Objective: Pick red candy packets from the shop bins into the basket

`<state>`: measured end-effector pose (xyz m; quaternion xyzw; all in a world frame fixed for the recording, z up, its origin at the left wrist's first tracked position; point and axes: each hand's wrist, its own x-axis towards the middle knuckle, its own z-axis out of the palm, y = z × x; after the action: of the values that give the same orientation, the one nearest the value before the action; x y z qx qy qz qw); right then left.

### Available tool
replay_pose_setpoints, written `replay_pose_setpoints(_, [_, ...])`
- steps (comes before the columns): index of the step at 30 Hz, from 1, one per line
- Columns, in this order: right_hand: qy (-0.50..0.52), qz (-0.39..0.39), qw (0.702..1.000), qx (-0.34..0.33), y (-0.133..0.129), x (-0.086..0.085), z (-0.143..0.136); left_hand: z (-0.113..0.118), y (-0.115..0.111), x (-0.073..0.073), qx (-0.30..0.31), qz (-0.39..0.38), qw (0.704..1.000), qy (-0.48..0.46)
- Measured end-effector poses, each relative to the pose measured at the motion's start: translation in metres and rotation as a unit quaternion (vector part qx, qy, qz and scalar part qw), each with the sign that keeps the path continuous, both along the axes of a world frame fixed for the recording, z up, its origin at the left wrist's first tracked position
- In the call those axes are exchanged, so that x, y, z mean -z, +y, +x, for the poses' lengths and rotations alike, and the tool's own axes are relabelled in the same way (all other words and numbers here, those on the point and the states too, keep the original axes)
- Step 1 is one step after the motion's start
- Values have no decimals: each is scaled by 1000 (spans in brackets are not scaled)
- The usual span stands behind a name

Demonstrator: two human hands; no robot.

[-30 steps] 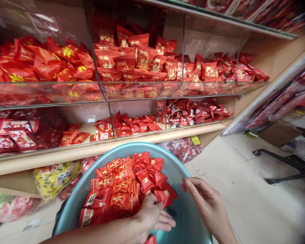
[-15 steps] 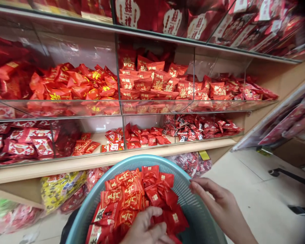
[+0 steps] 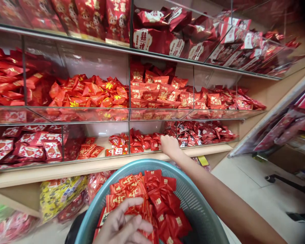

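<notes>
A teal plastic basket in front of me holds many red wrapped packets. Orange-red packets with gold lettering lie on its left side, darker red packets on its right. Over the left part hovers my left hand, palm up with fingers apart and nothing seen in them. My right arm stretches across the basket's right rim to the lowest shelf. There my right hand is curled at a compartment of small red packets. Its fingertips are hidden, so what it grips is unclear.
Clear dividers split the shelves into bins of red packets, gold-printed packets and white-patterned packets. Below the wooden shelf edge lies a yellow bag on the floor. A black chair leg stands at right.
My right hand has moved from beside the basket's right rim forward to the lowest shelf. My left hand has shifted left and its fingers have turned upward. The view has tilted slightly.
</notes>
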<state>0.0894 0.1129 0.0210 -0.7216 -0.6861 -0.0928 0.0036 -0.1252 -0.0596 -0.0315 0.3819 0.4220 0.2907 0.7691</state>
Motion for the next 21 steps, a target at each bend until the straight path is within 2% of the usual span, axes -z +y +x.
replay_pose_setpoints(4, [-7, 28, 1000, 12, -6, 4, 11, -11, 4, -6, -38, 10, 999, 9])
replay_pose_setpoints(9, [15, 66, 997, 31, -12, 9, 21, -10, 3, -20, -82, 23, 996, 28])
replay_pose_setpoints(12, [68, 116, 990, 34, -21, 6, 26, -9, 3, -22, -93, 38, 995, 25])
replay_pose_setpoints(14, [149, 180, 972, 11, -34, 4, 28, -9, 6, -21, -101, 58, 993, 22])
replay_pose_setpoints(16, [289, 229, 929, -38, -51, 2, 28, -10, 12, -22, -113, 86, 990, 20])
replay_pose_setpoints(17, [378, 232, 894, -62, -62, 2, 26, -10, 15, -23, -118, 100, 988, 20])
replay_pose_setpoints(19, [559, 190, 803, -86, -83, 4, 18, -8, 22, -27, -122, 126, 984, 24])
replay_pose_setpoints(21, [692, 118, 709, -75, -103, 9, 8, -2, 27, -30, -116, 150, 981, 32])
